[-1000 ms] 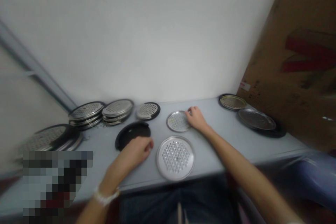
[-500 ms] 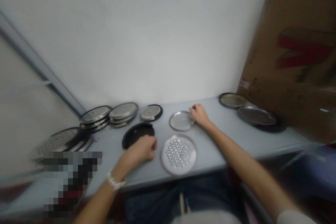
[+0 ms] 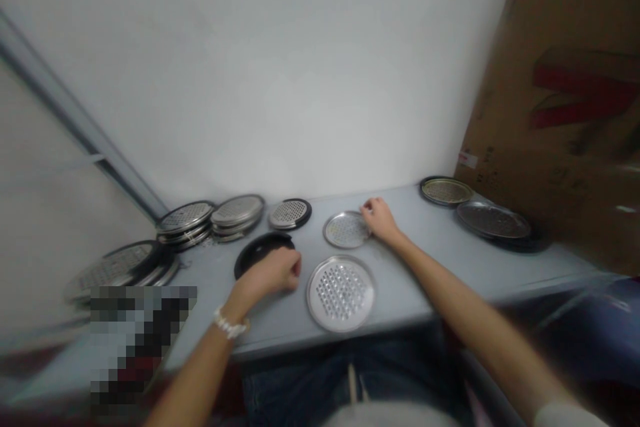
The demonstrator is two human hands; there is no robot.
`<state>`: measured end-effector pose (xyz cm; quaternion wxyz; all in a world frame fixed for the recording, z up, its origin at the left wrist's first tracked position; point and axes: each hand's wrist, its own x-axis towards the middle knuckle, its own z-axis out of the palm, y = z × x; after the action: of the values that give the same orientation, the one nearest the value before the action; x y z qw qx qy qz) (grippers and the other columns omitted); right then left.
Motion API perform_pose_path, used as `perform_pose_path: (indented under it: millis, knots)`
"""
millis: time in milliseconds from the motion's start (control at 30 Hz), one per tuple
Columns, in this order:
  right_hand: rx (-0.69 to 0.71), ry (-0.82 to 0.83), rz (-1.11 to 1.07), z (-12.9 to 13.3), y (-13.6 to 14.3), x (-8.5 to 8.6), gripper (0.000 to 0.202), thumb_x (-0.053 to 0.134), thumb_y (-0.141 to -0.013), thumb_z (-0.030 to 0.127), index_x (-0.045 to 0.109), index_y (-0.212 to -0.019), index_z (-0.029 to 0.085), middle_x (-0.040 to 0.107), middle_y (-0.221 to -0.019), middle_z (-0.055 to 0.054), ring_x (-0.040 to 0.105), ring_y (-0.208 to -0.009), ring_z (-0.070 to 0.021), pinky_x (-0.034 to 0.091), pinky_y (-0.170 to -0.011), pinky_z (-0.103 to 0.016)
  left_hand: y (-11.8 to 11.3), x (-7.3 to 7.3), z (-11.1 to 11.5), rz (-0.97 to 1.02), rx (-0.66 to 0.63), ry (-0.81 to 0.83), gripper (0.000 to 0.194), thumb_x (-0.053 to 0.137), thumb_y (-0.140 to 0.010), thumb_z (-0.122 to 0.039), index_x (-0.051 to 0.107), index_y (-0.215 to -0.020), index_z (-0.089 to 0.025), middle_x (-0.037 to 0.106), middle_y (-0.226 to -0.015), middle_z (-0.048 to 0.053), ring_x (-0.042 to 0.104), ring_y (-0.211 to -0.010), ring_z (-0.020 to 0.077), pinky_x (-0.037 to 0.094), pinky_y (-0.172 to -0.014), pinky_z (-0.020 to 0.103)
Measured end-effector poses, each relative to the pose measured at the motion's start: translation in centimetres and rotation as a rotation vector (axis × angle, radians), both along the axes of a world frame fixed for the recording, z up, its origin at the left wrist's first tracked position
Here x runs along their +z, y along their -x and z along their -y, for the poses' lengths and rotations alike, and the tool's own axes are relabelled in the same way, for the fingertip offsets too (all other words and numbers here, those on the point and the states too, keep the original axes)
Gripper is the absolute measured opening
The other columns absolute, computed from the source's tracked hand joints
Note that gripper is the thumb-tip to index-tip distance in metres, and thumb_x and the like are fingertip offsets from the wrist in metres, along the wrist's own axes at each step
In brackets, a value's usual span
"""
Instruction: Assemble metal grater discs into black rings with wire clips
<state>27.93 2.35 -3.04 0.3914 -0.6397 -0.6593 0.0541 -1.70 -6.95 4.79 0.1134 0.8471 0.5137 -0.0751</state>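
My left hand (image 3: 280,268) is closed over the right edge of a black round dish (image 3: 255,250); what its fingers hold, if anything, is hidden. My right hand (image 3: 379,217) has its fingers bent together at the right rim of a small round metal grater disc (image 3: 346,229); whether it grips anything is too small to tell. Between my arms, near the table's front edge, a larger round metal grater disc (image 3: 341,293) lies flat.
Stacked grater discs stand at the left (image 3: 186,217), beside another stack (image 3: 237,211). One black-rimmed disc (image 3: 290,213) lies near the wall. More discs lie at the right (image 3: 447,191), by a cardboard box (image 3: 550,167). The front left stack (image 3: 117,267) is blurred.
My left hand has moved slightly up and to the right, over the black dish's edge. My right hand stays at the small disc's rim. The view has shifted slightly.
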Motion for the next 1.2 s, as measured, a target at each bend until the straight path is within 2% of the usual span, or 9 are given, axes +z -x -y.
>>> perform_pose_path:
  millis: [133, 267, 367, 500, 600, 700, 867, 1033, 1200]
  knots:
    - [0.102, -0.059, -0.028, 2.4, 1.0, 1.7, 0.018, 0.05, -0.092, 0.025, 0.065, -0.092, 0.016, 0.065, -0.097, -0.01, 0.058, -0.097, -0.0221, 0.043, -0.092, -0.033, -0.8, 0.6, -0.1, 0.079, 0.019, -0.036, 0.02, 0.058, -0.067, -0.009, 0.072, -0.078, -0.017, 0.073, -0.079, 0.007, 0.064, -0.069, 0.0179, 0.041, -0.061, 0.025]
    - [0.376, 0.014, -0.043, 7.2, 1.9, 3.0, 0.011, 0.056, -0.088, 0.023, 0.065, -0.091, 0.018, 0.067, -0.089, -0.005, 0.059, -0.085, -0.0194, 0.044, -0.081, -0.03, -1.5, 1.0, 0.6, 0.141, 0.022, -0.127, 0.02, 0.054, -0.073, -0.008, 0.072, -0.08, -0.016, 0.074, -0.082, 0.008, 0.064, -0.073, 0.0186, 0.041, -0.066, 0.026]
    - [0.533, 0.059, 0.071, 10.4, 1.1, 2.8, 0.014, 0.057, -0.079, 0.011, 0.066, -0.087, 0.018, 0.067, -0.092, -0.005, 0.059, -0.094, -0.02, 0.042, -0.088, -0.029, -1.7, 0.7, 1.3, 0.252, 0.006, -0.153, 0.017, 0.055, -0.08, -0.013, 0.071, -0.083, -0.017, 0.074, -0.086, 0.008, 0.066, -0.079, 0.0195, 0.043, -0.07, 0.027]
    - [0.351, 0.251, 0.188, 11.9, -1.5, 1.9, 0.023, 0.058, -0.073, 0.008, 0.069, -0.09, 0.017, 0.065, -0.091, -0.007, 0.059, -0.078, -0.0186, 0.043, -0.074, -0.027, -1.4, -0.4, 2.0, 0.428, 0.105, -0.247, 0.011, 0.059, -0.086, -0.021, 0.07, -0.086, -0.017, 0.074, -0.09, 0.007, 0.067, -0.084, 0.0202, 0.046, -0.076, 0.028]
    - [0.316, 0.342, 0.202, 11.7, -2.7, 1.7, 0.019, 0.062, -0.072, 0.011, 0.072, -0.087, 0.018, 0.067, -0.087, -0.007, 0.06, -0.074, -0.0184, 0.043, -0.07, -0.026, -1.2, -1.4, 2.3, 0.516, 0.178, -0.294, 0.008, 0.062, -0.085, -0.021, 0.069, -0.084, -0.017, 0.074, -0.085, 0.006, 0.066, -0.08, 0.0195, 0.047, -0.075, 0.028]
    - [0.312, 0.39, 0.173, 11.3, -2.6, 2.2, 0.017, 0.061, -0.073, 0.009, 0.073, -0.082, 0.018, 0.071, -0.082, -0.005, 0.063, -0.075, -0.0188, 0.044, -0.069, -0.026, -1.3, -1.9, 2.7, 0.587, 0.157, -0.32, 0.009, 0.062, -0.086, -0.022, 0.068, -0.082, -0.018, 0.073, -0.082, 0.005, 0.066, -0.078, 0.0183, 0.047, -0.074, 0.028]
    - [0.326, 0.493, 0.213, 11.1, -1.9, 3.2, 0.018, 0.058, -0.078, 0.01, 0.075, -0.082, 0.014, 0.075, -0.082, -0.008, 0.067, -0.08, -0.0203, 0.043, -0.07, -0.026, -1.4, -1.6, 3.0, 0.685, 0.129, -0.375, 0.01, 0.062, -0.086, -0.024, 0.068, -0.08, -0.018, 0.072, -0.081, 0.004, 0.066, -0.076, 0.0181, 0.048, -0.074, 0.028]
    - [0.234, 0.529, 0.463, 12.4, -0.6, 3.0, 0.027, 0.047, -0.089, 0.01, 0.07, -0.101, 0.007, 0.071, -0.107, -0.021, 0.068, -0.093, -0.0256, 0.045, -0.077, -0.03, -2.1, -1.0, 3.5, 0.813, 0.133, -0.346, 0.009, 0.065, -0.083, -0.022, 0.07, -0.089, -0.018, 0.074, -0.083, 0.004, 0.067, -0.074, 0.0178, 0.051, -0.073, 0.028]
    - [0.196, 0.493, 0.672, 14.0, 1.1, 2.7, 0.039, 0.039, -0.085, -0.002, 0.061, -0.116, 0.002, 0.063, -0.116, -0.026, 0.063, -0.106, -0.0305, 0.047, -0.086, -0.034, -3.4, -0.2, 4.2, 0.874, 0.109, -0.297, 0.011, 0.064, -0.082, -0.018, 0.072, -0.09, -0.018, 0.075, -0.087, 0.004, 0.068, -0.076, 0.0177, 0.052, -0.076, 0.028]
